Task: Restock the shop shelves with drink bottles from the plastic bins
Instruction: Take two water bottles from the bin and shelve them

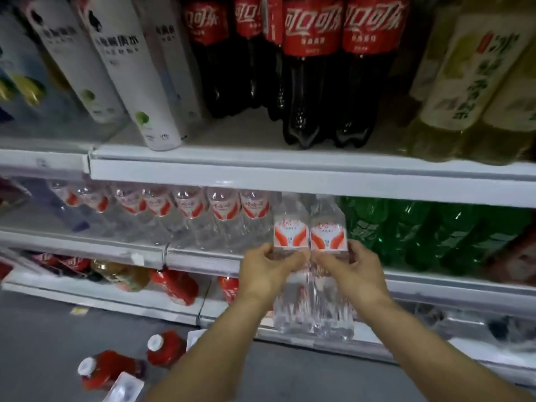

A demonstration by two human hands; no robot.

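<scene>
Two clear plastic bottles with red-and-white labels are being held upright, side by side and touching. The left water bottle [291,236] and the right water bottle [328,237] are both running their long axes vertically, necks pointing up and ribbed bases pointing down toward the floor. The labels are facing the camera.

The left hand [268,268] is gripping the left water bottle just under its label, fingers curled round its outer side. The right hand [352,269] is gripping the right water bottle in the same way from the other side. The thumbs are nearly meeting in front, between the two bottles.

Just behind both hands, the white front edge of the middle shelf [203,258] is crossing the view. To the left of the left hand, a row of matching clear bottles [188,207] is standing on that shelf. To the right of the right hand, dark green plastic bottles [406,230] are filling the shelf.

Above the hands, the white upper shelf [290,172] is carrying tall dark cola bottles with red labels [310,68], white-wrapped bottles [136,82] to their left and pale yellow-green bottles [464,97] to their right.

Below and left of the left hand, red bottles with white caps [165,348] are lying on the grey floor [43,343].
</scene>
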